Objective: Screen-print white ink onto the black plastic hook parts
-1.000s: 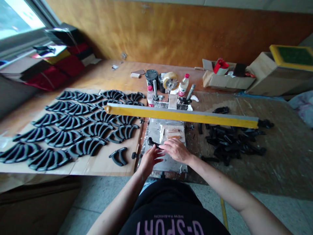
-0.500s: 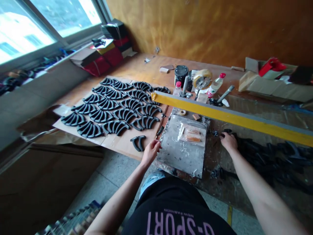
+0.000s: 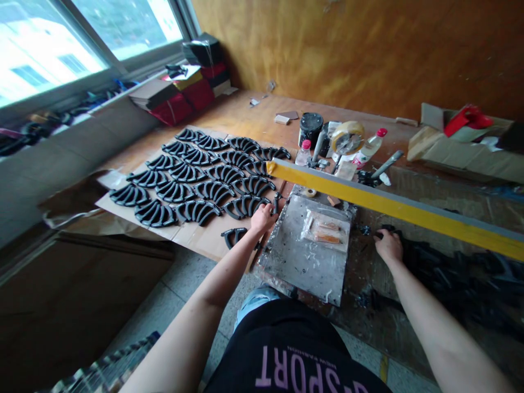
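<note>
Resting on the cardboard sheet [image 3: 200, 240]: I see rows of curved black handle-like pieces [image 3: 215, 191], nested side by side in fans from its far edge toward its near one; I judge these the finished share.
Smaller group: a partial fan [image 3: 231, 236] lies near the sheet's near right corner, apart from the full fans and partly behind the left forearm; it looks incomplete to me, but I cannot count its pieces.
Loose heap: many black pieces [image 3: 454, 267] lie jumbled on the right part of the worktop [image 3: 237, 112]; I take these as the share left, a sizeable one.
Metal plate [image 3: 303, 267]: it sits at the worktop's near edge, between sheet and heap, bearing a clear-wrapped packet [image 3: 327, 232]; I see no curved piece on it.
Left hand [image 3: 263, 218]: it is at the sheet's right edge, a small dark piece [image 3: 276, 203] just beyond its fingertips; from my end I cannot tell whether it grasps anything.
Right hand [image 3: 388, 245]: its bent fingers are at a black piece [image 3: 387, 227] on the heap's left edge; whether they have closed on it, I cannot tell.
Yellow bar [image 3: 368, 197]: it crosses my view of the heap's far side, so part is hidden.
</note>
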A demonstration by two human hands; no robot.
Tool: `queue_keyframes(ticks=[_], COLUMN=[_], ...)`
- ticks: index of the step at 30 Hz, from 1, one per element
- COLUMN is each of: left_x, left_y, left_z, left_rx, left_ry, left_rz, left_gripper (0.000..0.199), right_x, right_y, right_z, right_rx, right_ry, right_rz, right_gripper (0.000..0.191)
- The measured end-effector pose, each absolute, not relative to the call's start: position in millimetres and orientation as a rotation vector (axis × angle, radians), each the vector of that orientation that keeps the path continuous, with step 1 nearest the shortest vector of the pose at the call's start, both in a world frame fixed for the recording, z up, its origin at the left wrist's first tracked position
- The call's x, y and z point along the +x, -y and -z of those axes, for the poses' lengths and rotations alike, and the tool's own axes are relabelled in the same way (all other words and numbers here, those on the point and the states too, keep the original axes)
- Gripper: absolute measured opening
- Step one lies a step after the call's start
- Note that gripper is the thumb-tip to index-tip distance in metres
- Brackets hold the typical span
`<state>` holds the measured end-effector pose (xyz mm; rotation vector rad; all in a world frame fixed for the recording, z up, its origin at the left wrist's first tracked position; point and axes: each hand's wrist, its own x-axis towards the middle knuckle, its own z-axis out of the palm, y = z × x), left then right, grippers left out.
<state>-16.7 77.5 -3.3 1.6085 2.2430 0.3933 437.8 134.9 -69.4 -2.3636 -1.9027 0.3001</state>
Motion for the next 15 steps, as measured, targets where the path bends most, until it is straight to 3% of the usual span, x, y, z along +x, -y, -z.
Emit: queue_keyframes(ticks=[7, 15], left_x=[-21.0, -19.8], left_y=[-100.5, -98.6], left_z=[5.5, 10.7], left_rx=[1.588, 1.582], left_ry=[-2.316, -2.222], left_rz=[-0.397, -0.328], left_gripper=[0.025, 0.036], right_x=[436.9, 433.6], right_y=[-135.6, -133.9], right_z=[67.4, 62.6], right_rx=[-2.357, -2.352], right_ry=[1.903, 1.862], right_rz=[-0.307, -0.342], right_gripper=[0.037, 0.035])
